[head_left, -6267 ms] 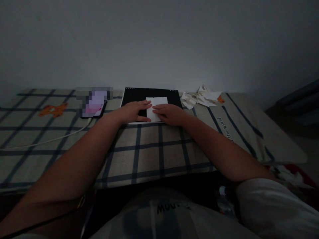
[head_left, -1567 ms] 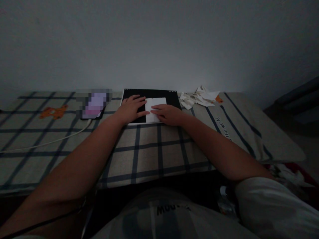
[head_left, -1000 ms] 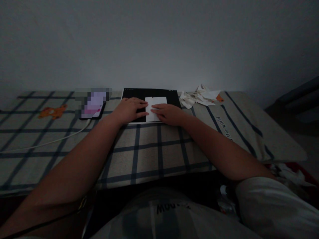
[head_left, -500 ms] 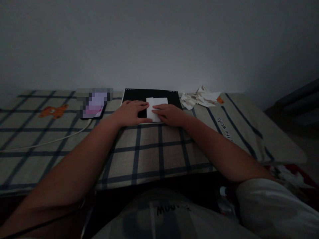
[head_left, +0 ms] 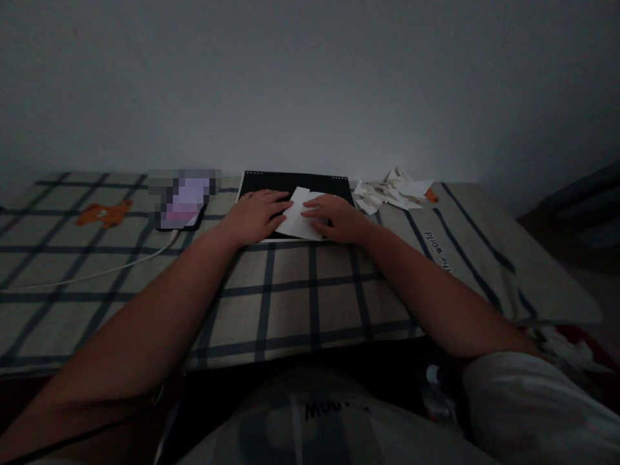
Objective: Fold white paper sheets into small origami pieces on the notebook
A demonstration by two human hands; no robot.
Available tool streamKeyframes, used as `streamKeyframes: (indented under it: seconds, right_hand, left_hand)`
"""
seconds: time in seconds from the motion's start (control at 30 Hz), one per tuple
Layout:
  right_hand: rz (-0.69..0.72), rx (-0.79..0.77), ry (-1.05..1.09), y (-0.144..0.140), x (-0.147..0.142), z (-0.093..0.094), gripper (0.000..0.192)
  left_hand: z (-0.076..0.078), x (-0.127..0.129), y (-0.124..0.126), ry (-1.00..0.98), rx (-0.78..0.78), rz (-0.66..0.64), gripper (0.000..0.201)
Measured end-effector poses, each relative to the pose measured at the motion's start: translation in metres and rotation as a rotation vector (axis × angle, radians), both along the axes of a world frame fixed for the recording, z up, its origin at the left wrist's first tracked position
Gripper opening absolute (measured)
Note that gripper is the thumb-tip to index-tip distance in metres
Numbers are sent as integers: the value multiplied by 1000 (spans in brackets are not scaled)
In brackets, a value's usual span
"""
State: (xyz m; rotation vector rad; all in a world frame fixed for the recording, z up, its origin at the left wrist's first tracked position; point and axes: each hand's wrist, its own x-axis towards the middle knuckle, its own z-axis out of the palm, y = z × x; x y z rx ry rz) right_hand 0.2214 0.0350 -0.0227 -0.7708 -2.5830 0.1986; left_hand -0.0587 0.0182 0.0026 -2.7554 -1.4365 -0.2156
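A white sheet of folded paper [head_left: 296, 219] lies tilted on a black board [head_left: 295, 181] with small white marks along its far corners. From the left, my left hand [head_left: 254, 214] rests on the board with its fingers spread, the tips at the paper's left edge. My right hand [head_left: 335, 218] lies over the paper's right part, fingers apart and fingertips on the sheet. That side of the paper is partly hidden under the hand.
A phone [head_left: 184, 203] with a blurred screen lies at the left, its white cable [head_left: 130, 263] trailing off. Torn paper scraps [head_left: 394, 192] are heaped right of the board. A checked cloth [head_left: 290, 297] covers the table, which meets a grey wall [head_left: 310, 84].
The paper has turned from straight to slanted on the board. My right hand's fingers have spread and shifted slightly, and my left thumb has drawn in from the paper.
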Motion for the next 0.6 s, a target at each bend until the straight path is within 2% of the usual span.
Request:
streamKeyframes:
  seconds: [0.3, 0.6]
  right_hand:
    - [-35, -15, -68, -6, 0, 6, 38]
    - [2, 8, -121, -13, -2, 15, 38]
  left_hand:
    - [7, 10, -5, -15, 54, 0, 55]
    - [6, 6, -6, -48, 64, 27, 55]
